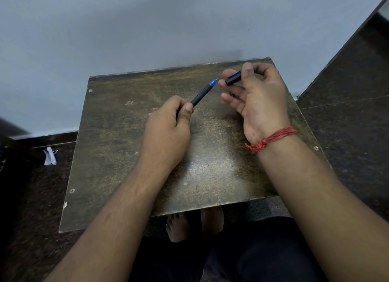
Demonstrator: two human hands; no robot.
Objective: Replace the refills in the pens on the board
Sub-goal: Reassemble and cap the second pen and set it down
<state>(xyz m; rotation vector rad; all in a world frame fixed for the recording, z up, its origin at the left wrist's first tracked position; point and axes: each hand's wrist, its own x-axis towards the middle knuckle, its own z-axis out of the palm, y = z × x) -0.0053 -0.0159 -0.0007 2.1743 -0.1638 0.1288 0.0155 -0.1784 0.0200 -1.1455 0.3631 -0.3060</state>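
Observation:
My left hand [168,130] is closed around a dark pen [203,93] with a blue tip, which points up and to the right above the worn brown board [126,155]. Its rear end is hidden in my fist. My right hand [256,96], with a red thread around the wrist, pinches a short black pen cap [233,78] with a blue clip between thumb and fingers. The cap's open end faces the pen tip, a small gap apart. The other fingers of my right hand are spread.
The board rests over a dark speckled floor [347,134] against a pale grey wall [147,29]. A crumpled white scrap [50,156] lies on the floor at the left. My bare feet [189,225] show under the board's near edge.

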